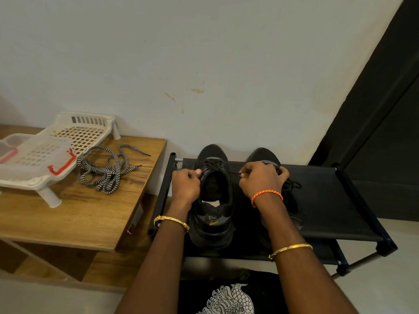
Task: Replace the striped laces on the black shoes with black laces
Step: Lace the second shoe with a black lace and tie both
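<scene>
Shirt: black fabric with a white printed motif (227,299), at the bottom edge, closest to the lens.
Left hand: left hand (185,185) with a gold bangle at the wrist, fingers curled, pinching one end of the thin black lace (213,165) beside the shoe's left side.
Right hand: right hand (260,181) with an orange braided thread at the wrist, fingers curled round the lace's other end, drawn taut to the right of the tongue.
Shoe being laced: black sneaker (214,200) standing between the two hands, toe to the wall, black lace crossing its upper eyelets, opening bare.
Second shoe: black sneaker (269,159) just beside it, mostly hidden under the right hand and forearm.
Rack: black fabric shoe rack (335,200) carrying both shoes.
Old laces: black-and-white zigzag striped laces (106,169) heaped on the wooden side table (68,218), well apart from the hands.
Tray: white plastic lattice rack (74,132) behind the heap.
</scene>
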The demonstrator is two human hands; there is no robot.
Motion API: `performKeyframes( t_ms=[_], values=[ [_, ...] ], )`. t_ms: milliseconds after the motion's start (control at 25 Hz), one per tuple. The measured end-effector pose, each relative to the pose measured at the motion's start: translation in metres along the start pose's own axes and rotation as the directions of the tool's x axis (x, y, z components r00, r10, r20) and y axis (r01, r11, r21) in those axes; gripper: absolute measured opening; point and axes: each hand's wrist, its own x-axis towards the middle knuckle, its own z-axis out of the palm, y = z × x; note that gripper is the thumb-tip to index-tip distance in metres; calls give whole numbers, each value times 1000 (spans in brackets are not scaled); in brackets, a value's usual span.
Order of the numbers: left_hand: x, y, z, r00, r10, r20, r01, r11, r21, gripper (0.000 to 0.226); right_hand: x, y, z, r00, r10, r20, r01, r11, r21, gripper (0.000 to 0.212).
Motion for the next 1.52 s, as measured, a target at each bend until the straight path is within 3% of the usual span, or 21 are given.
performKeyframes(
  t_ms=[120, 200, 280, 360, 440, 520, 640, 840, 920, 1000, 1080, 1120, 1200, 1280, 1400, 1520],
  values=[
    [-7, 1, -5, 998, 53, -43, -50, 996, 69, 18, -5, 0, -16, 996, -19, 90, 13, 998, 66, 14],
    [-17, 11, -11, 987, 133, -95, -130, 991, 37, 14, -10, 0, -38, 989, -67, 134, 22, 950, 312, 15],
    [-34, 28, -14, 970, 228, -83, -238, 963, -129, 15, -17, -4, -60, 974, -166, 153, 51, 821, 568, 22],
    [-57, 48, -12, 951, 296, 88, -246, 899, -364, 16, -25, -11, -73, 939, -287, 188, 42, 641, 766, 25],
    [-76, 61, -9, 884, 295, 362, -104, 881, -462, 28, -30, -17, -76, 940, -304, 154, 11, 480, 877, 27],
    [-81, 65, -13, 801, 241, 548, 10, 910, -415, 37, -29, -15, -73, 972, -201, 124, -45, 358, 933, 26],
    [-74, 58, -24, 752, 214, 623, 0, 946, -324, 28, -22, -4, -63, 993, -39, 114, -101, 249, 963, 23],
    [-54, 47, -49, 856, 184, 483, -6, 938, -346, 15, -7, 16, -40, 966, 253, 49, -89, 148, 985, 17],
    [-47, 41, -60, 908, 163, 387, -12, 931, -365, 14, -3, 25, -35, 913, 406, -29, -85, 261, 962, 16],
    [-41, 38, -66, 953, 164, 254, -56, 923, -382, 13, -5, 30, -31, 869, 468, -162, -123, 521, 844, 18],
    [-41, 37, -63, 965, 193, 180, -112, 918, -381, 12, -10, 22, -28, 890, 345, -297, -76, 756, 650, 24],
    [-42, 39, -59, 960, 213, 180, -134, 919, -372, 12, -14, 15, -26, 922, 202, -331, 22, 825, 565, 27],
    [-47, 41, -48, 939, 264, 218, -181, 923, -341, 12, -22, -3, -22, 949, -163, -269, 273, 849, 452, 31],
    [-49, 43, -41, 913, 320, 254, -239, 923, -302, 15, -28, -17, -17, 918, -379, -117, 386, 787, 481, 30],
    [-46, 41, -42, 899, 365, 244, -309, 921, -240, 20, -25, -16, -16, 931, -347, -109, 343, 738, 582, 17],
    [-44, 36, -43, 927, 344, 152, -316, 932, -179, 17, -17, -7, -18, 953, -238, -187, 302, 784, 543, 13]
  ],
)
